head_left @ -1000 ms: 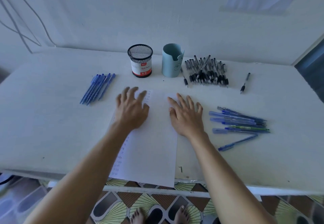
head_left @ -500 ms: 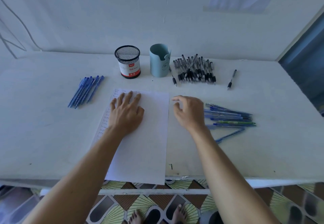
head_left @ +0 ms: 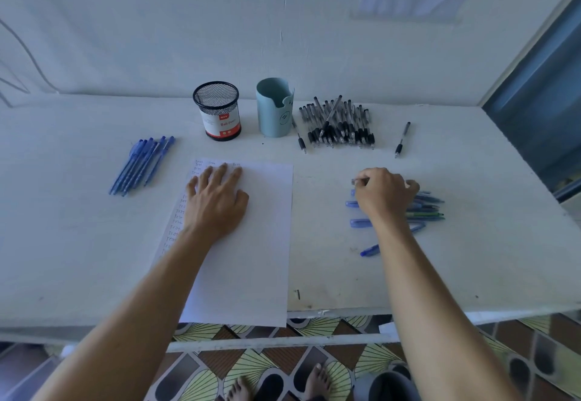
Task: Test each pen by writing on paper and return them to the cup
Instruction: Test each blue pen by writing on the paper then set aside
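White paper (head_left: 251, 259), a smooth rectangular sheet, lies at the centre of the frame on the matte, pale table (head_left: 78, 243), its lower edge hanging just past the table's front edge. Small handwritten marks run down its left margin and across the top. The left hand (head_left: 217, 202) rests flat on the sheet's upper left part, fingers straight and slightly spread.

At centre right, the right hand (head_left: 385, 196) sits over a loose pile of blue pens (head_left: 424, 209). Its fingers are curled, and thumb and forefinger pinch the end of 1 slim pen (head_left: 356, 181) that pokes out to the left.

At upper centre, 2 cylinders stand side by side: a black wire-mesh cup (head_left: 217, 111) with a red-and-white label, and a smooth teal cup (head_left: 274, 108) with a notched rim. Right of the teal cup lies a heap of black-gripped pens (head_left: 339, 124), with 1 stray black pen (head_left: 402, 139) further right. A tidy bundle of blue pens (head_left: 141, 165) lies at centre left.
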A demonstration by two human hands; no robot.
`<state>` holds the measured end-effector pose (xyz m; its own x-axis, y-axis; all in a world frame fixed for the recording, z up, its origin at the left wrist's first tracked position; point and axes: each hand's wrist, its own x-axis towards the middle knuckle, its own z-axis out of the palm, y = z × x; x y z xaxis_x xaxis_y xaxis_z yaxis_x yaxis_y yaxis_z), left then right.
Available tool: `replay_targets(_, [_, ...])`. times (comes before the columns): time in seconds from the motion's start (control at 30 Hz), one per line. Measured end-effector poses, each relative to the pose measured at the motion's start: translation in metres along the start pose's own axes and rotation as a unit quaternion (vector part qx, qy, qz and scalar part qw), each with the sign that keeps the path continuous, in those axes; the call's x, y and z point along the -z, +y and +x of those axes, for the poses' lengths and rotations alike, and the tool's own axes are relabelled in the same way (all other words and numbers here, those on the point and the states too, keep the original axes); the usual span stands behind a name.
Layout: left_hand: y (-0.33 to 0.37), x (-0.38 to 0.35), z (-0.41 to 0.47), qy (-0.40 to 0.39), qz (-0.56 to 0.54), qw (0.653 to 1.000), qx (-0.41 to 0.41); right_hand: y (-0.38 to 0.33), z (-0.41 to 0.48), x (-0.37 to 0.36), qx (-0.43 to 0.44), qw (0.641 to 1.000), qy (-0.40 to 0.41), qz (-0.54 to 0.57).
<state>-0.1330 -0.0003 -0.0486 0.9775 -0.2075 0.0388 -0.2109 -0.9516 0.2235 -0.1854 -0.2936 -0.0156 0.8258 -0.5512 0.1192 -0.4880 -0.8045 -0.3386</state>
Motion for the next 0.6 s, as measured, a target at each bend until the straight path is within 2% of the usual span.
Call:
replay_targets(0.1, [0.001, 0.001, -0.001, -0.004, -0.003, 1.000, 0.003, -0.004, 0.003, -0.003, 0.028, 1.000, -0.009, 0.008])
replay_targets(0.2, [0.001, 0.002, -0.001, -0.002, -0.014, 1.000, 0.004, -0.017, 0.000, -0.005, 0.126, 0.991, 0.042, 0.030])
replay_targets(0.33, [0.000, 0.003, -0.001, 0.012, -0.061, 0.998, 0.010, -0.052, -0.006, -0.005, 0.280, 0.944, 0.122, 0.126])
replay_targets(0.43, [-0.004, 0.009, 0.002, 0.012, -0.152, 0.988, 0.035, -0.084, -0.016, 0.001, 0.367, 0.894, 0.160, 0.203])
replay_targets(0.5, [-0.006, 0.019, 0.001, 0.013, -0.221, 0.974, 0.052, -0.101, -0.027, 0.008, 0.384, 0.862, 0.168, 0.285])
replay_targets(0.6, [-0.005, 0.035, 0.000, 0.014, -0.320, 0.940, 0.120, -0.114, -0.041, 0.015, 0.346, 0.834, 0.177, 0.392])
